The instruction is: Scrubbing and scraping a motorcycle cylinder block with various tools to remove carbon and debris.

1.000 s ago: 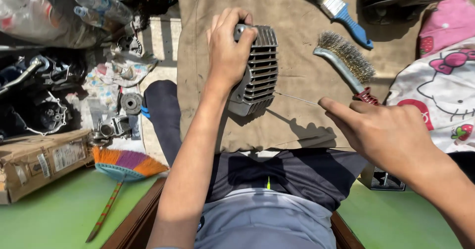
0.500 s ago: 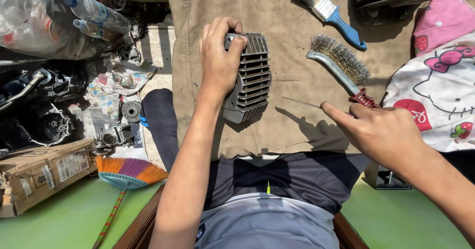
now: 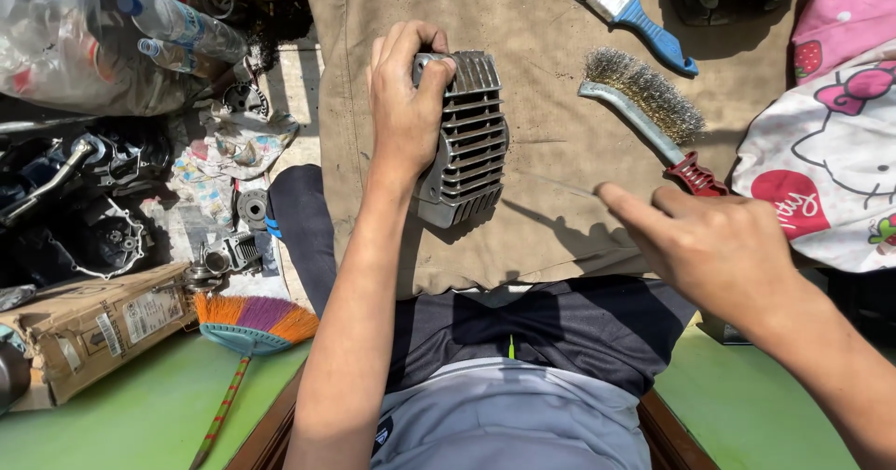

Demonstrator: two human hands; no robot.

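The right hand (image 3: 719, 246) pinches a thin wire beside the finned metal cylinder part (image 3: 467, 139), which the left hand (image 3: 406, 106) clasps on the brown cloth (image 3: 560, 22). Beyond it, the wire brush (image 3: 644, 101) and paintbrush (image 3: 621, 3) lie unused; cleaning looks unfinished.

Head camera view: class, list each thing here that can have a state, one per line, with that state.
Left hand: gripping the ribbed grey metal engine part.
Ribbed grey metal engine part: held on the tan cloth.
Right hand: pinching a thin wire-like tool, hard to make out.
Red-handled wire brush: lying untouched.
Blue-handled paintbrush: lying untouched.
Clear plastic bottle: capped, on its side.
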